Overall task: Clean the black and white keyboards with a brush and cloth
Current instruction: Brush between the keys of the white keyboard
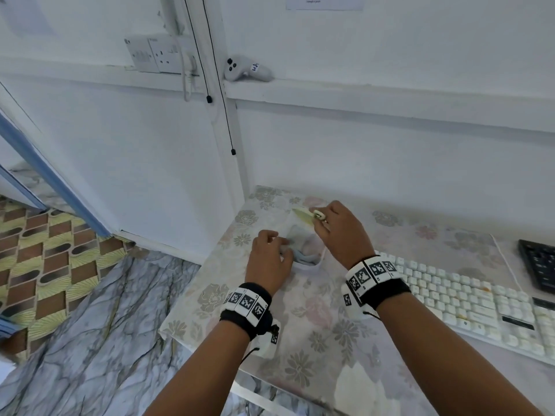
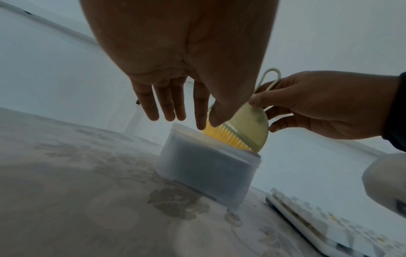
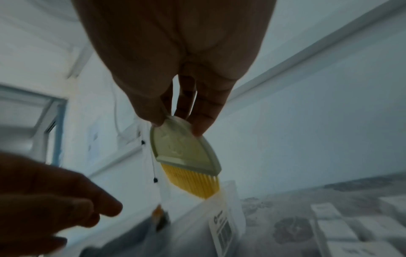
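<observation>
My right hand [image 1: 318,217] pinches a small brush [image 1: 301,215] by its pale green handle, yellow bristles [image 3: 195,180] pointing down just over a translucent plastic box [image 2: 208,167] at the table's far left corner. A light blue cloth [image 1: 300,244] lies bunched inside that box. My left hand [image 1: 276,244] hovers at the box's near side, fingers [image 2: 169,111] extended downward and holding nothing. The white keyboard [image 1: 450,298] lies to the right of the box, with yellowish specks on some keys. A black keyboard [image 1: 540,265] shows partly at the right edge.
The floral tablecloth [image 1: 300,340] covers the table, whose left edge drops to the floor. Close behind is the wall, with a ledge carrying a grey controller [image 1: 246,69], a socket [image 1: 156,54] and hanging cords [image 1: 220,100].
</observation>
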